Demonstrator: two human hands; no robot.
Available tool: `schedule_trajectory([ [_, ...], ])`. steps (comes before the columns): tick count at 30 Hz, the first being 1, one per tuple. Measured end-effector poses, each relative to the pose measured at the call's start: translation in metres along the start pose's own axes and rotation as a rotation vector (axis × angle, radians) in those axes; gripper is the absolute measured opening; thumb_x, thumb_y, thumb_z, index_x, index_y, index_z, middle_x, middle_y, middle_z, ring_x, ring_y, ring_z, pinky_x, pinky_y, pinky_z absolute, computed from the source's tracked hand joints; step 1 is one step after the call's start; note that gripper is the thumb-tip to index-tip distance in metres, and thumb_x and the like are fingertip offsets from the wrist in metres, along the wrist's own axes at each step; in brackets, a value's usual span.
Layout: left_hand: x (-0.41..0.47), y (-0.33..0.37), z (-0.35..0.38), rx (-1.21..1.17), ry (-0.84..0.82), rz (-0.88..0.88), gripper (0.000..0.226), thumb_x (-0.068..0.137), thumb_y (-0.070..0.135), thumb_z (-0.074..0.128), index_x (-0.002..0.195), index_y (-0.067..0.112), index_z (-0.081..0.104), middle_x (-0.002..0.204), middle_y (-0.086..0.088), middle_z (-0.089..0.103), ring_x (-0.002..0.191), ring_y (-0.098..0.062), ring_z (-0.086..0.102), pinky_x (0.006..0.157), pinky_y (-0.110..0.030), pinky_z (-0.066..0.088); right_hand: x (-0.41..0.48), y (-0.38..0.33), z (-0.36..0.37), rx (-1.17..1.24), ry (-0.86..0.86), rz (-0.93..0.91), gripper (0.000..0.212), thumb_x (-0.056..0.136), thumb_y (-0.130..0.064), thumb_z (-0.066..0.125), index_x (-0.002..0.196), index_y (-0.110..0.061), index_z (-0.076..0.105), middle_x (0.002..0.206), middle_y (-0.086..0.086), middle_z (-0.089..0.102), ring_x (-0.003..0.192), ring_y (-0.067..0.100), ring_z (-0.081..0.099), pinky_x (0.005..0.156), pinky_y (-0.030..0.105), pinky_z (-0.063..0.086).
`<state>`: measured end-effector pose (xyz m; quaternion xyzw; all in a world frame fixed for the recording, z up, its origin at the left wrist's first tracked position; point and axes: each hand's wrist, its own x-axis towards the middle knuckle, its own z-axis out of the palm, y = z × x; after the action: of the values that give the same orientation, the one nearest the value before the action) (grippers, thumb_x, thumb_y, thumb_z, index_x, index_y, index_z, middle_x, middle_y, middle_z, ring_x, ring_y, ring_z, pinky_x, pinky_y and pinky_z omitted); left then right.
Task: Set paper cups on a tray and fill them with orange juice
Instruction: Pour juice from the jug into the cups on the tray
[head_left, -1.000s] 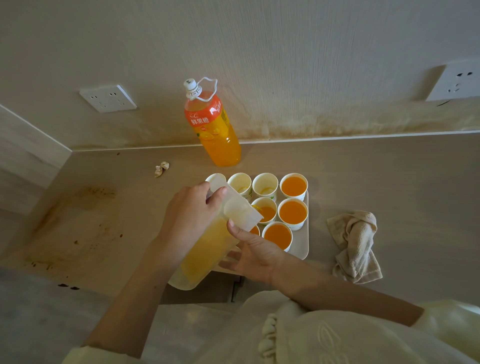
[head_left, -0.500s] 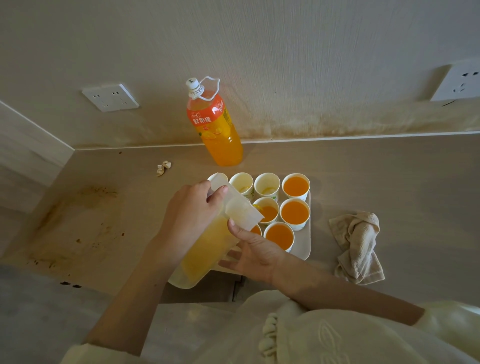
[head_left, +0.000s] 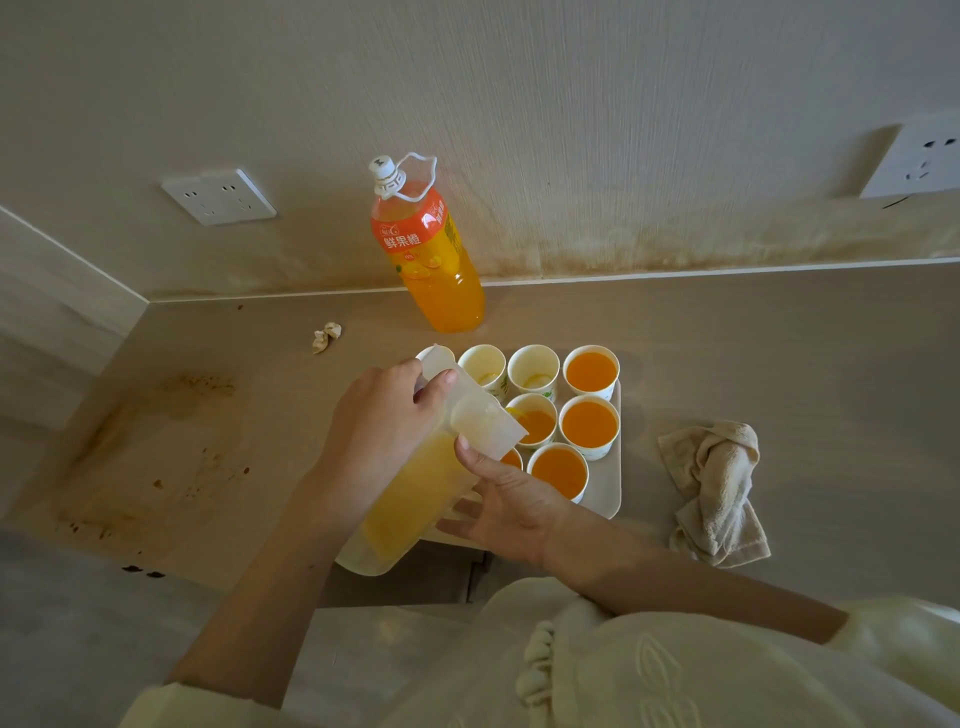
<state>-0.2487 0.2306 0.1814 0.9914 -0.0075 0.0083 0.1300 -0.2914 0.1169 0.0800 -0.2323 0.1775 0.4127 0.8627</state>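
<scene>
- A translucent plastic pitcher (head_left: 415, 493), part full of orange juice, is tilted with its white spout end over the cups.
- The left hand (head_left: 379, 431) has its fingers curled round the pitcher's upper body, near the lid.
- The right hand (head_left: 498, 499) props the pitcher from below, its fingers stretched out fairly straight under it and its thumb lying against its side.
- A pale rectangular tray (head_left: 608, 483) sits on the beige tabletop (head_left: 727, 338) and carries white paper cups close together.
- Three full cups (head_left: 589, 422) line the tray's right side. The middle cup under the spout (head_left: 537, 425) is part filled, and two far cups (head_left: 532, 366) hold only a trace of juice.
- Two more cups are partly hidden behind the pitcher and right hand.
- A capped clear plastic bottle of orange juice with an orange label (head_left: 431, 260) stands upright by the wall, beyond the tray.
- A crumpled beige cloth (head_left: 717, 488) lies right of the tray, apart from it.
- A small scrap of crumpled paper (head_left: 326, 336) lies left of the bottle.
</scene>
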Motion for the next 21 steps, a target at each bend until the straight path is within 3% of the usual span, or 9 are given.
schedule_trajectory([
  [14,0.0002,0.0030,-0.0006,-0.013,0.005,0.011,0.049,0.095,0.040,0.050,0.056,0.019,0.029,0.050,0.006,0.032,0.046,-0.012,0.031,0.048,-0.031,0.021,-0.0012,-0.0003,-0.0009,-0.017,-0.001,-0.015,0.067,0.071,-0.033,0.078,0.132,-0.023,0.052,0.133,0.010,0.056,0.124,0.033,0.050,0.105,0.053,0.042],
  [18,0.0002,0.0046,-0.0002,-0.012,0.007,0.015,0.049,0.095,0.040,0.051,0.056,0.019,0.029,0.050,0.006,0.032,0.046,-0.012,0.030,0.047,-0.031,0.021,-0.0006,-0.0002,-0.0011,-0.021,-0.009,-0.010,0.099,0.042,-0.037,0.097,0.131,-0.024,0.055,0.132,0.009,0.058,0.123,0.033,0.052,0.102,0.053,0.044],
  [21,0.0001,0.0057,-0.0001,-0.013,0.005,0.017,0.049,0.095,0.040,0.050,0.056,0.019,0.029,0.050,0.006,0.032,0.046,-0.011,0.030,0.047,-0.031,0.021,-0.0009,-0.0003,-0.0011,-0.026,-0.015,-0.013,0.103,0.035,-0.038,0.098,0.128,-0.024,0.057,0.131,0.009,0.059,0.122,0.033,0.052,0.101,0.053,0.045],
])
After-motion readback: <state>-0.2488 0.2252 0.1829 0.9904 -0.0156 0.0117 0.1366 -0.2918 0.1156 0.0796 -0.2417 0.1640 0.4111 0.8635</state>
